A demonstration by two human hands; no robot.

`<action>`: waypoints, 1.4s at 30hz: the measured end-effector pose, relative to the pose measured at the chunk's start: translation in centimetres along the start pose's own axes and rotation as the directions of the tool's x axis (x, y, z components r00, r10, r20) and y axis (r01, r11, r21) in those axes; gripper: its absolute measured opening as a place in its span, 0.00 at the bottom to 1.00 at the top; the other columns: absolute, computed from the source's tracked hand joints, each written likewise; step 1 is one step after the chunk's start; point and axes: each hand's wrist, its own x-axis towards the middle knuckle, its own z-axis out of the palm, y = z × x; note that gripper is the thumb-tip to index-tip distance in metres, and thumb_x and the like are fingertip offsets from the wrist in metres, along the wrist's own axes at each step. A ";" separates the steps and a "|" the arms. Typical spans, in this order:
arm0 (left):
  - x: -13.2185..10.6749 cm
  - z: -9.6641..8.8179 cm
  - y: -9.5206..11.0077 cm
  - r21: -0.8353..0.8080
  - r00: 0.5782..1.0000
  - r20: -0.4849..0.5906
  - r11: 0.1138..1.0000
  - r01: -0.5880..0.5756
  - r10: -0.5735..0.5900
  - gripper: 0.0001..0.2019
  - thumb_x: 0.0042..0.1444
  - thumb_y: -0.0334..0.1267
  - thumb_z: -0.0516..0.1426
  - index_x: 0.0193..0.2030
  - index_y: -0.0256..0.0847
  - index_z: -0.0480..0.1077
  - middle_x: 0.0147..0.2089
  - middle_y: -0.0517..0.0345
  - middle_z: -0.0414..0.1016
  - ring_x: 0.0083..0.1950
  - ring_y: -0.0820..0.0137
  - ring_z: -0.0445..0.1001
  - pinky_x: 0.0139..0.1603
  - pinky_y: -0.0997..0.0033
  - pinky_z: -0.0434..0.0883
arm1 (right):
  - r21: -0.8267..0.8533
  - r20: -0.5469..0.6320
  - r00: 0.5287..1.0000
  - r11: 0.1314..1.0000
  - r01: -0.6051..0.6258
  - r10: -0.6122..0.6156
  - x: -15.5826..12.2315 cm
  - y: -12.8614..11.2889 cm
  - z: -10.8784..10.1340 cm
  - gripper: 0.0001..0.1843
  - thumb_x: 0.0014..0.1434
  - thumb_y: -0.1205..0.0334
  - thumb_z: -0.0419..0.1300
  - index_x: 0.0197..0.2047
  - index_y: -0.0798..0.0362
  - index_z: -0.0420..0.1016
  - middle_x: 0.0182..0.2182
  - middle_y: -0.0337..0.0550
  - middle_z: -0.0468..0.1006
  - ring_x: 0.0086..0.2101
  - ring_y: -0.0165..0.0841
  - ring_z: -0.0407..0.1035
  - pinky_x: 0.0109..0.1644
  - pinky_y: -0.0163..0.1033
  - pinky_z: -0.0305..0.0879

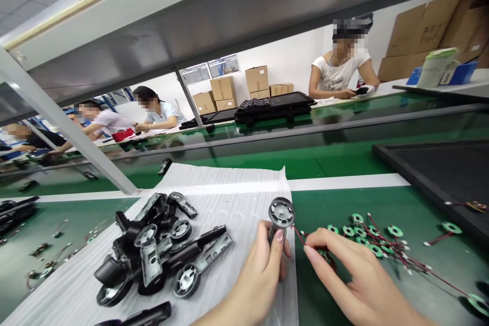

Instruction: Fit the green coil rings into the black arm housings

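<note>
Black plastic wheel part (281, 214), head view: a grey spoked hub in a dark rim, facing up and slightly tilted, its stem going down into the left hand (263, 267). Left fingers and thumb close around the stem, pressed together, above a white foam sheet (237, 183). A thin red wire (299, 236) runs from beside the hub toward the right hand (355, 275). Right fingers are curved and loosely apart, just over a green ring board (324, 254) that they partly hide; whether they pinch the wire cannot be told. More green ring boards (395, 231) with tangled red leads lie on the green bench mat (344, 209) to the right. Similar wheeled black parts (153, 260) lie heaped on the foam, overlapping, lower ones hidden. A black tray (439, 173) is cut off at the right edge. Across the line, a co-worker (338, 69) sits before cardboard boxes (420, 25).
</note>
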 end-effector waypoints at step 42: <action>0.3 1.8 -0.3 -0.309 0.995 0.037 0.945 0.102 -0.095 0.16 0.63 0.49 0.47 0.53 0.48 0.48 0.41 0.61 0.66 0.21 0.82 0.69 0.20 0.80 0.70 | -0.236 -0.120 0.982 0.956 -0.174 0.149 0.1 1.4 0.5 0.07 0.65 0.60 0.49 0.40 0.49 0.67 0.31 0.38 0.75 0.29 0.33 0.69 0.32 0.37 0.62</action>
